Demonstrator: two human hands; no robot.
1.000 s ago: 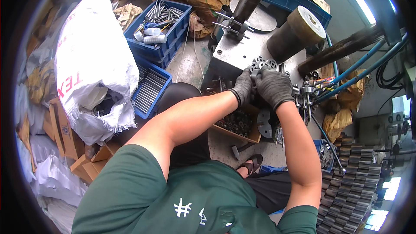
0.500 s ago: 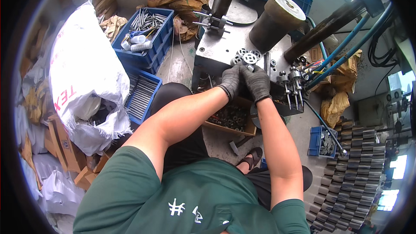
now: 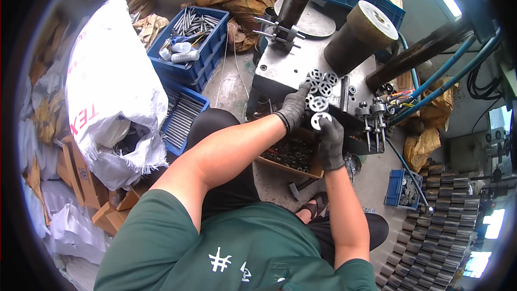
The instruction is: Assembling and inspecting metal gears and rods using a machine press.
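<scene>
My right hand (image 3: 332, 141), in a dark grey glove, pinches a round slotted metal disc (image 3: 320, 123) in front of the machine table's edge. My left hand (image 3: 294, 106), gloved the same, is closed against several similar discs at the table's front edge. One slotted disc (image 3: 319, 104) shows between both hands, just above the one in my right hand. More slotted discs (image 3: 325, 87) lie in a cluster on the metal table (image 3: 283, 70) beyond my left fingertips. The undersides of my left fingers are hidden.
A thick steel cylinder (image 3: 356, 37) stands behind the discs, between two upright posts. Plunger-like metal fittings (image 3: 378, 113) sit at the table's right corner. Below is a carton (image 3: 293, 164) of small parts. Blue bins (image 3: 202, 56) and a white sack (image 3: 110, 91) stand left; stacked metal cylinders (image 3: 439, 221) right.
My hands were together over the discs on the table. My right hand has drawn toward me with one disc, away from my left. The view has shifted slightly.
</scene>
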